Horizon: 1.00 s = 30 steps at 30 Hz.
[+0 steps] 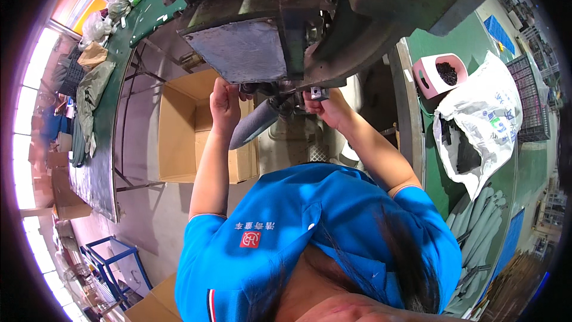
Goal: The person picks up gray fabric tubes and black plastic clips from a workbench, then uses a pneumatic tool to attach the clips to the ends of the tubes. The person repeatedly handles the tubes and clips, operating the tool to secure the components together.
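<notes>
Both my hands are raised to the underside of a large dark metal machine (pixel 238 50), which has a scuffed pale front plate. My left hand (pixel 224 102) is closed with curled fingers beside small dark fittings below that plate. Whatever it may be gripping is hidden. A grey tube (pixel 256 122) slants down and left from the machine's lower middle, between my hands and close to my left wrist. On the other side, my right hand (pixel 326 109) has its fingers bent around the underside of a small metal block (pixel 319 93); whether that block belongs to the machine cannot be told.
An open cardboard box (pixel 179 137) stands below on the left. To the right, a green table (pixel 438 170) bears a pink container (pixel 424 77) of small black parts, a white sack (pixel 497 125) and several grey-green tubes (pixel 476 220). Another green table (pixel 122 65) stands left.
</notes>
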Available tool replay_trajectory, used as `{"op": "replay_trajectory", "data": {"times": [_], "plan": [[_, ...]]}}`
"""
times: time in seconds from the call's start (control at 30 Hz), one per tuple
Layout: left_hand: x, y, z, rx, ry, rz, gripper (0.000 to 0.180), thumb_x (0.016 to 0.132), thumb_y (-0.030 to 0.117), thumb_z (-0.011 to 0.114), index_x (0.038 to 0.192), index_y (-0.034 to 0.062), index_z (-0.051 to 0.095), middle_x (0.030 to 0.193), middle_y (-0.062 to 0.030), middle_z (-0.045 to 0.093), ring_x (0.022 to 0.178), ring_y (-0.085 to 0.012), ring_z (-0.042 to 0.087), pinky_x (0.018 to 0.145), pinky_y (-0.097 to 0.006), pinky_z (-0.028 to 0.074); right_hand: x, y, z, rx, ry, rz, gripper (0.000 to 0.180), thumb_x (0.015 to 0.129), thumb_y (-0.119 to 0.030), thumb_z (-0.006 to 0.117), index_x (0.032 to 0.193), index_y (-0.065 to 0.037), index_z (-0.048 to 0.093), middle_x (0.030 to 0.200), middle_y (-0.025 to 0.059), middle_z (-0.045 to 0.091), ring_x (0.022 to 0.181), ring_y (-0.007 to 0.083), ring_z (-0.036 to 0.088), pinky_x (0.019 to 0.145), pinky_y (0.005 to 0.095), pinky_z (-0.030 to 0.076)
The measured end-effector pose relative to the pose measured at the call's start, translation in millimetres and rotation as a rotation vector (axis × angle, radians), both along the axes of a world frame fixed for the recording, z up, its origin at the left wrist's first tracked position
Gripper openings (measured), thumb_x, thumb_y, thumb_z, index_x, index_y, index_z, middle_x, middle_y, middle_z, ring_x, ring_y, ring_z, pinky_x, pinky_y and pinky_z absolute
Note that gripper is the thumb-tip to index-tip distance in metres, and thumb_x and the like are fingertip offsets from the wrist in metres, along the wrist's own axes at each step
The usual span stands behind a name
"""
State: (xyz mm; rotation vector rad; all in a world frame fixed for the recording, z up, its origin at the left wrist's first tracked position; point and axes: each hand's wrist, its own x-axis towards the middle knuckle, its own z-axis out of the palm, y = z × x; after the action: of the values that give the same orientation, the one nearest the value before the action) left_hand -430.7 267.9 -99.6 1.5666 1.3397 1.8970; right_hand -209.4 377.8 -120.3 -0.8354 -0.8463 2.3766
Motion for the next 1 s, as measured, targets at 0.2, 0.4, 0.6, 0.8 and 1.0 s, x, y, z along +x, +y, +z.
{"op": "replay_trajectory", "data": {"times": [0.2, 0.4, 0.6, 0.8, 1.0], "plan": [[3, 1, 6, -0.043, 0.057, 0.045, 0.014, 0.100, 0.013, 0.039, 0.092, 0.0039, 0.046, 0.071, -0.0053, 0.059, 0.060, -0.0087, 0.054, 0.056, -0.023, 0.044, -13, -11, 10, 0.410, 0.004, 0.073, 0.020, 0.094, -0.012, 0.045, 0.090, -0.001, 0.061, 0.076, 0.0057, 0.064, 0.061, 0.0128, 0.057, 0.053, 0.0251, 0.042], [-2, -1, -7, -0.085, 0.067, 0.053, 0.013, 0.100, 0.014, 0.039, 0.100, 0.0046, 0.048, 0.069, -0.0042, 0.058, 0.058, -0.0086, 0.054, 0.054, -0.022, 0.045, -11, -14, 11, 0.757, -0.060, 0.151, 0.026, 0.097, -0.018, 0.045, 0.093, -0.001, 0.064, 0.085, 0.0097, 0.068, 0.066, 0.0142, 0.063, 0.057, 0.0275, 0.047], [-5, -1, -14, -0.090, 0.037, 0.046, 0.016, 0.100, 0.015, 0.039, 0.107, 0.0050, 0.049, 0.070, -0.0033, 0.057, 0.058, -0.0081, 0.053, 0.054, -0.023, 0.046, -29, -13, -29, 1.061, -0.222, -0.198, 0.015, 0.084, -0.014, 0.067, 0.089, 0.000, 0.067, 0.084, 0.0112, 0.070, 0.076, 0.0176, 0.067, 0.066, 0.0304, 0.050], [-3, 1, -10, -0.055, 0.047, 0.013, 0.018, 0.101, 0.015, 0.037, 0.109, 0.0047, 0.049, 0.071, -0.0028, 0.057, 0.058, -0.0070, 0.052, 0.054, -0.023, 0.047, -38, -26, -33, 0.780, -0.117, -0.359, 0.019, 0.078, -0.014, 0.073, 0.089, 0.000, 0.067, 0.083, 0.0097, 0.070, 0.079, 0.0171, 0.066, 0.069, 0.0312, 0.050], [-5, 0, -7, -0.065, 0.035, 0.013, 0.019, 0.101, 0.016, 0.037, 0.111, 0.0043, 0.048, 0.073, -0.0030, 0.058, 0.060, -0.0067, 0.053, 0.057, -0.025, 0.051, -45, -29, -39, 1.012, -0.254, -0.425, 0.016, 0.080, -0.015, 0.071, 0.087, -0.002, 0.066, 0.078, 0.0148, 0.068, 0.072, 0.0280, 0.066, 0.063, 0.0358, 0.050]]}}
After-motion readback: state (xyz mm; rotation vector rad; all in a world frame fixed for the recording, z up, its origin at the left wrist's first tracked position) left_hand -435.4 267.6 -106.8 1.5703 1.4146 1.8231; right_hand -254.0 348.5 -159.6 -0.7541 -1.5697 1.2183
